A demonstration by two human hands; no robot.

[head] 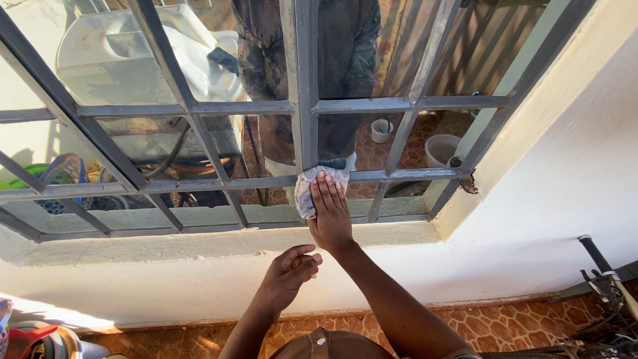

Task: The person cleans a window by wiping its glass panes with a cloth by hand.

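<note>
My right hand (330,213) presses a small pale cloth (307,188) flat against a lower pane of a window with a grey metal frame (302,106), right where the middle upright bar meets a horizontal bar. My left hand (290,274) hangs loosely curled below it, in front of the white wall under the sill (219,242), holding nothing and touching nothing I can see. My own reflection shows dark in the glass above the cloth.
Behind the glass are a white appliance (133,53), a small cup (381,130) and a white bucket (441,149) on a tiled floor. A bicycle handlebar (601,269) juts in at the lower right. Coloured objects (33,336) lie at the lower left corner.
</note>
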